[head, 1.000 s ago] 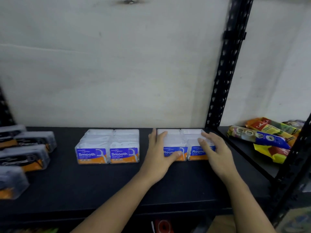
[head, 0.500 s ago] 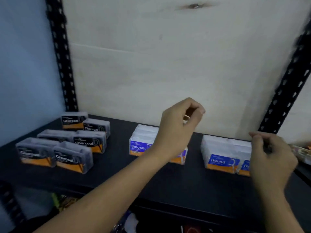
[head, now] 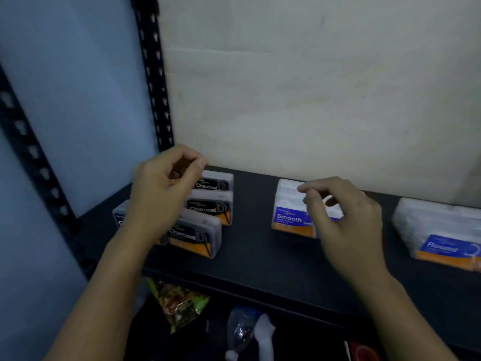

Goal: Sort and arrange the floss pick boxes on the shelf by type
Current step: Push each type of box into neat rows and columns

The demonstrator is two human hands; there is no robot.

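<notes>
On the black shelf (head: 255, 259) stand three groups of floss pick boxes. Grey Charcoal boxes (head: 208, 207) with black and orange labels sit at the left, loosely lined up. White Smooth boxes (head: 289, 212) with blue labels stand in the middle. White Round boxes (head: 440, 235) stand at the right edge of view. My left hand (head: 161, 199) hovers above the Charcoal boxes, fingers curled and holding nothing, and it hides some of them. In front of the Smooth boxes my right hand (head: 341, 217) is raised with loosely curled fingers, also holding nothing.
A black perforated upright (head: 153, 74) rises at the shelf's back left, another (head: 33, 162) at the front left. A pale board forms the back wall. Below the shelf lie a green snack packet (head: 179, 306) and a plastic bottle (head: 242, 332).
My view has swung left from the Round boxes to the Charcoal boxes. Both hands have let go of the Round boxes, lifted and moved left, the left now over the Charcoal group.
</notes>
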